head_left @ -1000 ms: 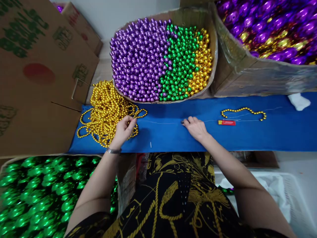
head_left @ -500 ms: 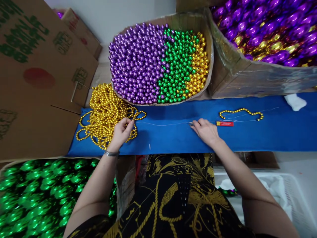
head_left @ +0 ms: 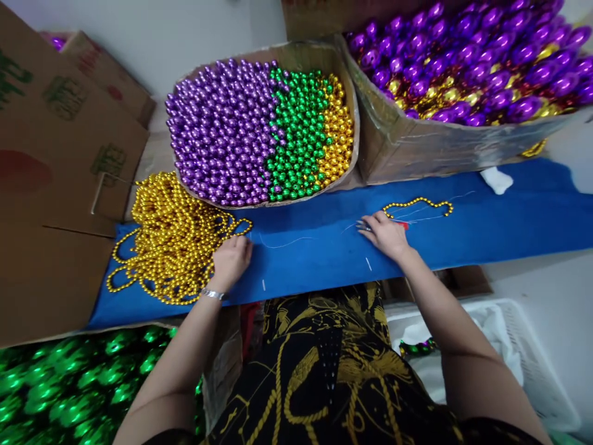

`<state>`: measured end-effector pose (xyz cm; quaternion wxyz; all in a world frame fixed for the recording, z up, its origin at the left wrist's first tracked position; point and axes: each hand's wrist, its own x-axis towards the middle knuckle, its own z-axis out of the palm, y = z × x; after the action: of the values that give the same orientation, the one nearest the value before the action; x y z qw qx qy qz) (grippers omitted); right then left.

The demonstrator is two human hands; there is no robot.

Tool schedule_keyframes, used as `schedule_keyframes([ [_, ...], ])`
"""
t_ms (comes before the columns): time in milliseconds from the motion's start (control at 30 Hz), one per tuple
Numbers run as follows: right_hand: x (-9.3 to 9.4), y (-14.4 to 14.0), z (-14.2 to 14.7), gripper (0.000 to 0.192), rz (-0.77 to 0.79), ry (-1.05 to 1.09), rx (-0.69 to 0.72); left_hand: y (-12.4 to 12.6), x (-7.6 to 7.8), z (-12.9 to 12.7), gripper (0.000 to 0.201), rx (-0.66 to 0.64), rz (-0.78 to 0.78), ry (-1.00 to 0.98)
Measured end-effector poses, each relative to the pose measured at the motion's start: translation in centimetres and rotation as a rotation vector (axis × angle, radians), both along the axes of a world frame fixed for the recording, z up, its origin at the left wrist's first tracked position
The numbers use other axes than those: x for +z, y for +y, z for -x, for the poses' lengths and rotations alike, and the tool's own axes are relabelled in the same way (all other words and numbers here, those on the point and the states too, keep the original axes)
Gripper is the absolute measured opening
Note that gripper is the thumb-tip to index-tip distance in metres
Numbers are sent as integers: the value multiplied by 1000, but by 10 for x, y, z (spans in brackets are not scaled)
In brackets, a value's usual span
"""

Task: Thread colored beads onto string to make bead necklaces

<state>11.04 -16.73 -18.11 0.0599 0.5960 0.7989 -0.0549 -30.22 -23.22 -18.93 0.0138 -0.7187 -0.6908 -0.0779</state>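
My left hand (head_left: 232,261) is closed in a pinch at the right edge of a heap of gold bead strings (head_left: 173,247). A thin white thread (head_left: 287,243) lies slack on the blue cloth, starting close to those fingertips; its exact end is too faint to see. My right hand (head_left: 385,236) is closed farther right, with a small metal tool (head_left: 364,226) at its fingertips, mostly hidden. Partly covered by this hand is a red lighter (head_left: 404,225). Just beyond it lies a short gold bead string (head_left: 419,201) with loose thread ends.
Behind the blue cloth (head_left: 486,228) stands an open box (head_left: 356,145) of purple, green and gold beads. A larger box (head_left: 417,151) holds big purple and gold beads. Big green beads (head_left: 83,389) fill a container at lower left. A white basket (head_left: 532,346) stands at lower right.
The view has shifted right. My left hand has turned knuckles-up and come nearer me. The thread between my hands has gone slack, and a small white piece now shows below my right hand.
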Motion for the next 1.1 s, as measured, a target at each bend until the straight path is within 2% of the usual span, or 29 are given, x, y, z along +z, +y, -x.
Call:
schedule_keyframes([
  [100,-2,12,-12,36,57,-38,-21,7,-12,-15,34,-61,75,97],
  [167,-5,18,-10,35,83,-23,-29,9,-12,-24,33,-53,39,70],
  [233,-7,18,-4,33,88,6,-44,10,-5,-37,30,-59,-37,-60],
  [333,-3,8,8,30,82,77,-50,15,9,-75,26,-119,-79,-457],
  [467,13,-13,22,30,92,217,45,34,20,-146,32,-206,139,-1086],
  [533,20,-15,20,31,48,256,72,45,19,-174,33,-188,224,-1306],
  [600,22,-8,11,38,2,195,11,53,17,-191,32,-130,239,-1451],
  [667,17,3,-1,42,21,66,-46,56,13,-198,32,-68,239,-1526],
  [733,9,12,-9,39,82,-9,-26,56,10,-198,33,-31,263,-1549],
  [900,-6,11,-11,31,87,50,-21,59,9,-200,31,-11,269,-1592],
  [1000,1,-1,-9,29,55,138,-42,67,14,-213,30,-72,317,-1662],
  [1100,25,-20,0,24,52,345,15,74,21,-235,39,-215,464,-1742],
])
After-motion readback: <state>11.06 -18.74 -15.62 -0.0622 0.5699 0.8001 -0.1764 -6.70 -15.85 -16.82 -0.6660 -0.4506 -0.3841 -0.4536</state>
